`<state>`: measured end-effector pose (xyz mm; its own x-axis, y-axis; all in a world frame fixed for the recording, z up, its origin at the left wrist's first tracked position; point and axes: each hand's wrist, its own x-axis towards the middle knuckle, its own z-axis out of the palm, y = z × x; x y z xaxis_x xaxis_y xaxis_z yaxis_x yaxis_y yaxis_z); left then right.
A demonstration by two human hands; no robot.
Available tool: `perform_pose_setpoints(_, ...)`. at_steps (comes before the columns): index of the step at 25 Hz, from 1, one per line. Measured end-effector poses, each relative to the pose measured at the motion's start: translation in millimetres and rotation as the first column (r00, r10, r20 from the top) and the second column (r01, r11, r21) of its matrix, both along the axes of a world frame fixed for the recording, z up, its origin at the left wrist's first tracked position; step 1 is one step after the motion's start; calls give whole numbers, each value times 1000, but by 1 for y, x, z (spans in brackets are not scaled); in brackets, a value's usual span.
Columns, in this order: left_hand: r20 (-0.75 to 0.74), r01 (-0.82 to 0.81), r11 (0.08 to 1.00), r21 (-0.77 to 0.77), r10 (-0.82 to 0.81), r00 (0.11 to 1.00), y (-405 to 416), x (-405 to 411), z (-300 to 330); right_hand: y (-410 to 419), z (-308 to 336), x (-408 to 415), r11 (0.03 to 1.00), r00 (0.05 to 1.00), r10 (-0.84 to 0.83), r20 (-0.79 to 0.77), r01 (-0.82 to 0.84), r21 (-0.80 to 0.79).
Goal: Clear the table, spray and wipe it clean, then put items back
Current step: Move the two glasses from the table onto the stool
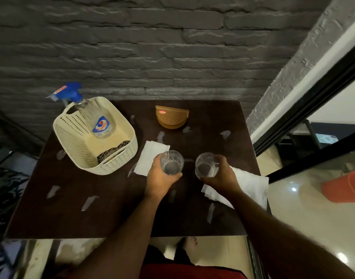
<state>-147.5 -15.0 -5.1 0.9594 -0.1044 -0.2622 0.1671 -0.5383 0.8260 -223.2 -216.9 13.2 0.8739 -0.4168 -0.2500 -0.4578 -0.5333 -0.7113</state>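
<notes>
Dim, soft wide-angle view; edges bow, glare spots on the floor (305,200)

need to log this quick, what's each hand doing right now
Left hand: holding the left glass.
Right hand: holding the right glass.

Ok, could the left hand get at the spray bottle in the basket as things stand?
Probably not right away. The left hand grips a glass, so it is not free. The way itself looks open: the spray bottle leans in the cream basket with its blue trigger head sticking out above the rim.
</notes>
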Motion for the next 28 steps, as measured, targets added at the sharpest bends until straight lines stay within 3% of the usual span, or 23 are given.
perform_pose_setpoints(9, 63, -253, 967, -32, 255, 965, 113, -44, 22, 103, 13, 38, 945, 946, 323, -29, -324, -39)
perform_pose_setpoints(14, 76, -489, 872, -25, 489, 869, 225, -115, 27, 217, 15, 18, 832, 831, 555, 30, -554, -42)
perform_pose_setpoints(17, 64, -582, 813, -17, 582, 811, 289, -171, 25, 288, 16, -9, 793, 793, 609, 31, -609, 2)
perform_pose_setpoints(24, 76, -764, 645, 7, 762, 644, 417, -312, 27, 447, 10, -100, 535, 535, 842, 60, -845, 27)
perform_pose_setpoints(28, 51, -895, 444, 43, 894, 445, 464, -384, 15, 518, 6, -148, 368, 365, 927, 89, -930, -8)
